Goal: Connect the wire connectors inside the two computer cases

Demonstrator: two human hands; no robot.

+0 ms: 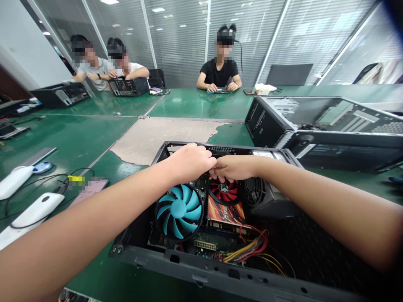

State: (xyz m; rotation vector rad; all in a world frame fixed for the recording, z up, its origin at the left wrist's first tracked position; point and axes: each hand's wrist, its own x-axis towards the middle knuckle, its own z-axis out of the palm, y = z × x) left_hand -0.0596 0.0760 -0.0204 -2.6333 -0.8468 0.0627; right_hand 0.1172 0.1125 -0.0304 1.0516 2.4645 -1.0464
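An opened black computer case lies on its side in front of me. My left hand is over its far inner edge, fingers curled, and whatever they grip is hidden. Touching it from the right is my right hand, its fingers bent inward, with any held thing out of sight. Just below the hands sits a graphics card with a red fan. A blue cooling fan is to its left, and a power supply to its right. Bundled coloured cables cross the near part of the board.
Another opened case stands at the right on the green table. White devices, cords and a phone lie at the left. Three people sit across the table, two beside computer cases and one over a small board.
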